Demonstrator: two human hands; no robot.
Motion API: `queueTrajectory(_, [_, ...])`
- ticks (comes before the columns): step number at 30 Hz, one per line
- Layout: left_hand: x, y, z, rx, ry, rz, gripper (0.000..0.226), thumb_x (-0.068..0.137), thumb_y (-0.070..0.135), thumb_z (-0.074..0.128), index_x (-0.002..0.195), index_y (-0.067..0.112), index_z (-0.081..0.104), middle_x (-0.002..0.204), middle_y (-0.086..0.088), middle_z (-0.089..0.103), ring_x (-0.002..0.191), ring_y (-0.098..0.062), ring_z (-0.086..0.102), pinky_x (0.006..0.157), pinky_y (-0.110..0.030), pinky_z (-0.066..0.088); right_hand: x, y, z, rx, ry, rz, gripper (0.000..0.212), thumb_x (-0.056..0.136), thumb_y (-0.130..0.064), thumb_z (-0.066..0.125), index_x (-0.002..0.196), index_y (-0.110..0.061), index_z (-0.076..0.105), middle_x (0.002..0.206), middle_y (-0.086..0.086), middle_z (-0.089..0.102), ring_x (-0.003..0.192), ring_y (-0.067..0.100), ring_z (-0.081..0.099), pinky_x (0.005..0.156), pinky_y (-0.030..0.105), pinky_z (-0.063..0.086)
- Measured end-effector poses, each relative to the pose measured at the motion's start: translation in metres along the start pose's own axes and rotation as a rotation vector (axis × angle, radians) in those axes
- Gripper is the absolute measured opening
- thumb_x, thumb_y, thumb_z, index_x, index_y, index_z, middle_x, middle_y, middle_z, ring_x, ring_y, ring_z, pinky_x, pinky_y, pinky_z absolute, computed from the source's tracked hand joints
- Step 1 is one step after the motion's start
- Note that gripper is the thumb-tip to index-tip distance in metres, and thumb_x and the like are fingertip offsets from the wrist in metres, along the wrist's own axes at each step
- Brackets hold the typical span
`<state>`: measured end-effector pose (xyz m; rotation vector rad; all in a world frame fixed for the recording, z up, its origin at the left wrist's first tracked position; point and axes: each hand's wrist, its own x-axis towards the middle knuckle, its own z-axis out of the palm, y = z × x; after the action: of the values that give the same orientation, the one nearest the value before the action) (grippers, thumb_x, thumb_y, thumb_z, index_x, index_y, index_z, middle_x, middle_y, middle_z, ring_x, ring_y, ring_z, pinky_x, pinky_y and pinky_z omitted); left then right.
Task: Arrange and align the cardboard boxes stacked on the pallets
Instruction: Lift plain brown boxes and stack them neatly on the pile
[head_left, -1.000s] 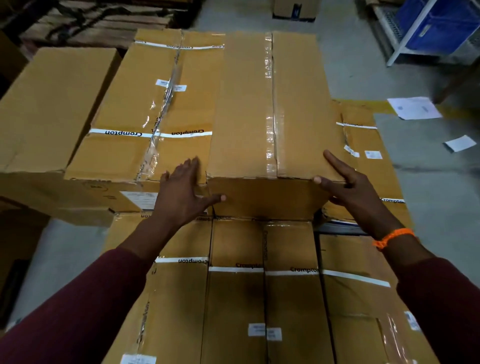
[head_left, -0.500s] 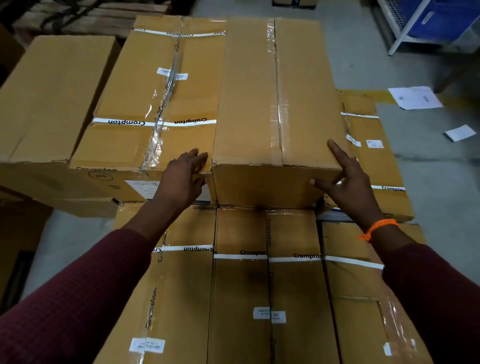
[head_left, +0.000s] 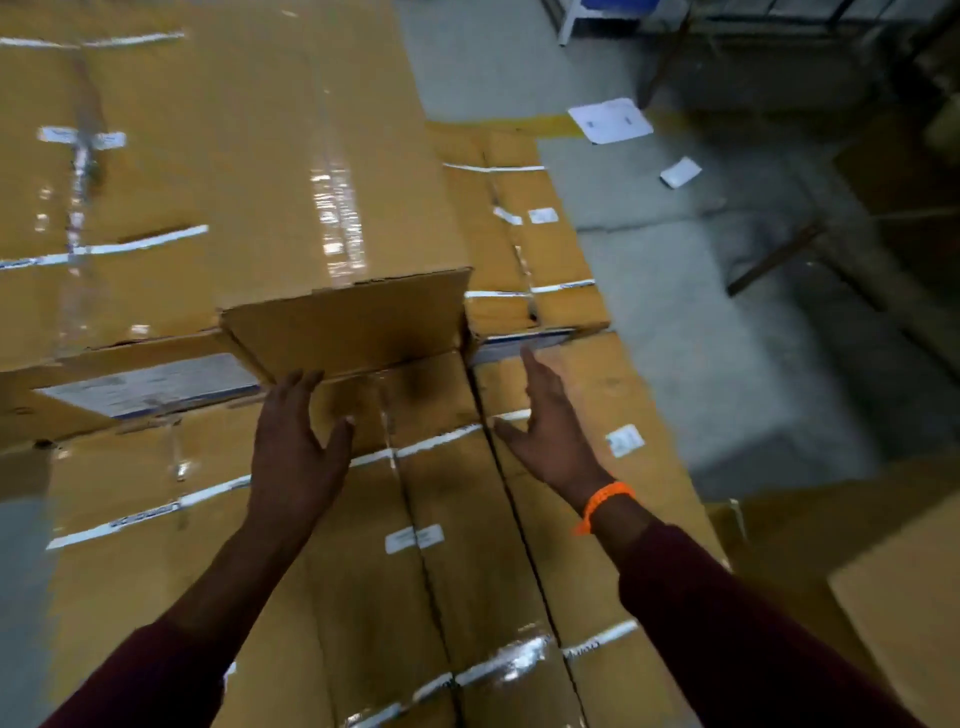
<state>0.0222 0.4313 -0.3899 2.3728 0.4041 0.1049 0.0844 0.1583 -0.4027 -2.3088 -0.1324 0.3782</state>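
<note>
- Both hands have come off the top box (head_left: 322, 156), which they held at its near corners half a second ago; the view has also swung left and blurred.
- Left hand (head_left: 293, 447) is released, fingers straight and spread. Its fingertips reach the bottom edge of the box's near face, and the blur hides whether they touch.
- Right hand (head_left: 553, 436), with an orange wristband (head_left: 605, 501), is also released, palm turned inward, hovering over the lower boxes (head_left: 441, 545) just short of the box's right corner.
- That box sits on the upper layer, tight against the left box (head_left: 104, 182), with the shorter right box (head_left: 524, 234) just beside it.
- Letting go suggests this box is judged placed. Its near face looks roughly level with the left box's, though the blur leaves that unsure.
- Spread hands so close may mean one last nudge, or a turn to another box.
- Loose papers (head_left: 610, 120) lie on the floor (head_left: 675, 312), well apart from the stack.
</note>
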Motion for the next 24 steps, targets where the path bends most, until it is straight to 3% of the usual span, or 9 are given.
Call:
queueTrajectory(2, [-0.019, 0.048, 0.016, -0.029, -0.078, 0.051, 0.056, 0.087, 0.012, 0.076, 0.139, 0.006, 0.054, 0.141, -0.018, 0.054, 0.116, -0.042, 0.058, 0.099, -0.053, 0.046, -0.044, 0.021, -0.032, 0.044, 0.075, 0.114, 0.094, 0.087, -0.019, 0.078, 0.162, -0.018, 0.021, 0.158, 0.014, 0.033, 0.142, 0.033, 0.041, 0.109, 0.051, 0.044])
queueTrajectory(4, [-0.035, 0.106, 0.033, -0.081, -0.174, 0.068, 0.054, 0.087, 0.013, 0.077, 0.137, 0.007, 0.057, 0.139, -0.017, 0.057, 0.117, -0.040, 0.059, 0.098, -0.052, 0.048, -0.088, 0.048, -0.071, 0.098, 0.190, 0.232, 0.088, 0.084, -0.021, 0.080, 0.158, -0.017, 0.032, 0.153, 0.011, 0.041, 0.138, 0.029, 0.045, 0.111, 0.046, 0.044])
queueTrajectory(7, [-0.069, 0.199, 0.072, -0.146, -0.392, 0.074, 0.051, 0.088, 0.021, 0.076, 0.136, 0.010, 0.059, 0.138, -0.015, 0.058, 0.127, -0.034, 0.054, 0.103, -0.043, 0.042, -0.162, 0.106, -0.135, 0.201, 0.452, 0.456, 0.075, 0.082, -0.019, 0.084, 0.148, -0.014, 0.048, 0.137, 0.005, 0.055, 0.119, 0.017, 0.056, 0.099, 0.014, 0.045])
queueTrajectory(11, [-0.125, 0.292, 0.155, -0.279, -0.686, 0.082, 0.049, 0.087, 0.034, 0.077, 0.132, 0.024, 0.062, 0.136, 0.001, 0.061, 0.128, -0.020, 0.055, 0.107, -0.035, 0.043, -0.275, 0.208, -0.190, 0.386, 0.745, 0.918, 0.065, 0.083, -0.020, 0.083, 0.141, -0.012, 0.055, 0.140, 0.013, 0.057, 0.123, 0.030, 0.059, 0.103, 0.039, 0.050])
queueTrajectory(15, [-0.175, 0.339, 0.273, -0.240, -0.886, 0.054, 0.046, 0.090, 0.035, 0.073, 0.134, 0.027, 0.060, 0.134, 0.008, 0.060, 0.123, -0.011, 0.053, 0.107, -0.034, 0.044, -0.368, 0.324, -0.207, 0.235, 0.936, 1.281, 0.080, 0.082, -0.027, 0.080, 0.145, 0.006, 0.043, 0.143, 0.032, 0.046, 0.135, 0.045, 0.044, 0.114, 0.049, 0.037])
queueTrajectory(17, [-0.199, 0.352, 0.335, -0.222, -0.984, -0.009, 0.051, 0.087, 0.041, 0.074, 0.134, 0.026, 0.061, 0.129, 0.009, 0.062, 0.118, -0.010, 0.057, 0.105, -0.034, 0.047, -0.395, 0.363, -0.215, 0.326, 0.970, 1.415, 0.072, 0.083, -0.036, 0.082, 0.133, 0.006, 0.050, 0.138, 0.030, 0.051, 0.131, 0.044, 0.048, 0.109, 0.050, 0.040])
queueTrajectory(20, [-0.230, 0.369, 0.407, -0.233, -1.145, -0.203, 0.059, 0.085, 0.045, 0.075, 0.136, 0.024, 0.057, 0.125, 0.005, 0.065, 0.118, -0.019, 0.061, 0.102, -0.040, 0.050, -0.409, 0.398, -0.222, 0.638, 0.791, 1.373, 0.060, 0.078, -0.069, 0.073, 0.096, -0.012, 0.065, 0.106, 0.011, 0.070, 0.101, 0.037, 0.066, 0.092, 0.052, 0.057])
queueTrajectory(22, [-0.245, 0.379, 0.444, -0.230, -1.158, -0.263, 0.063, 0.082, 0.045, 0.079, 0.136, 0.022, 0.055, 0.124, 0.005, 0.066, 0.116, -0.019, 0.062, 0.102, -0.042, 0.051, -0.415, 0.412, -0.227, 0.879, 0.770, 1.287, 0.070, 0.070, -0.077, 0.074, 0.119, -0.027, 0.066, 0.119, 0.000, 0.070, 0.108, 0.030, 0.066, 0.089, 0.057, 0.058])
queueTrajectory(24, [-0.251, 0.389, 0.461, -0.202, -1.082, -0.221, 0.057, 0.085, 0.041, 0.077, 0.135, 0.021, 0.057, 0.121, 0.006, 0.066, 0.111, -0.016, 0.062, 0.103, -0.041, 0.051, -0.419, 0.410, -0.235, 1.071, 0.829, 1.148, 0.060, 0.080, -0.062, 0.076, 0.132, -0.036, 0.061, 0.126, -0.011, 0.070, 0.117, 0.027, 0.064, 0.087, 0.056, 0.059])
